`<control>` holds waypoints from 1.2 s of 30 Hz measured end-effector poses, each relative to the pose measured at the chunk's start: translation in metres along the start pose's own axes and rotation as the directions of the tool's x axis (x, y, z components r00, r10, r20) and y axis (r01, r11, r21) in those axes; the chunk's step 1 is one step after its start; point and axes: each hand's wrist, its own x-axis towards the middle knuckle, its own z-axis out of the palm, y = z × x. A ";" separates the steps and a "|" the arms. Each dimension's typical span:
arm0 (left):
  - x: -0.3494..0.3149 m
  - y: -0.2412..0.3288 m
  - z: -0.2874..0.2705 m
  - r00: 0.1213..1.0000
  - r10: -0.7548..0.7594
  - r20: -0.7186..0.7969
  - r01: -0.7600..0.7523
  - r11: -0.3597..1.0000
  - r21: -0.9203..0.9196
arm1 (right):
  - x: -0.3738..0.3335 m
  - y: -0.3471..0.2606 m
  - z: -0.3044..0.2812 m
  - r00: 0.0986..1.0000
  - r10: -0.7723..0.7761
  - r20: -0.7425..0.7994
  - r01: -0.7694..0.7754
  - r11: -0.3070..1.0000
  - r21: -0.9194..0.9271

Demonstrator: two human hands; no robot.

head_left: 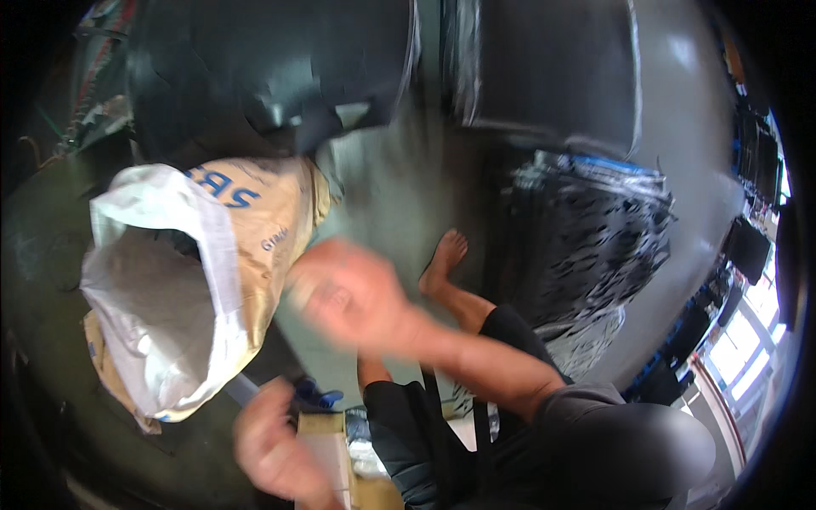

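A large tan paper sack (272,229) with blue print and a white liner (225,263) gapes at the left. Its grey-white inside shows, with something dark near the top of the opening. My right hand (348,297) is beside the sack's right side, fingers curled in but smeared by motion; what they hold, if anything, cannot be made out. Lower down, my left hand (276,446) is below the sack's mouth, also blurred. A pale grey-blue strip (242,389) shows just above its fingertips; whether the hand touches it is unclear.
Black sheet-like stacks (552,76) stand at the far side. A bundle of black cut-out sheets (586,229) is at the right. Near my left hand are a blue item (316,396) and a cardboard box (323,425). A bare foot (450,251) rests on the floor.
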 end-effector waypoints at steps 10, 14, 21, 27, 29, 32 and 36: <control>0.059 -0.524 0.134 0.917 0.008 0.398 -0.311 0.638 0.704 | -0.025 0.405 -0.011 0.751 0.601 -0.274 -0.614 0.482 -0.625; 0.060 -0.563 0.157 0.912 -0.108 0.397 -0.243 0.637 0.731 | 0.010 0.411 0.059 0.925 0.370 -0.086 -0.301 0.577 -0.759; 0.060 -0.557 0.173 0.808 -0.580 0.101 0.493 0.760 0.424 | -0.042 0.424 0.054 0.936 0.351 0.039 -0.187 0.588 -0.787; 0.060 -0.529 0.193 0.736 -0.659 0.156 0.677 0.716 -0.167 | -0.054 0.412 0.047 0.897 0.393 0.203 -0.154 0.708 -0.689; 0.061 -0.529 0.200 0.776 -0.612 0.150 0.630 0.751 -0.198 | -0.005 0.418 0.043 0.988 0.126 0.087 -0.030 0.715 -0.699; 0.065 -0.539 0.210 0.806 -0.588 0.071 0.557 0.793 0.245 | 0.088 0.431 0.049 0.971 -0.125 0.206 0.241 0.468 -0.851; 0.066 -0.544 0.220 0.956 -0.221 0.194 0.067 0.807 0.587 | 0.102 0.442 0.055 0.873 0.257 0.414 0.343 0.279 -0.897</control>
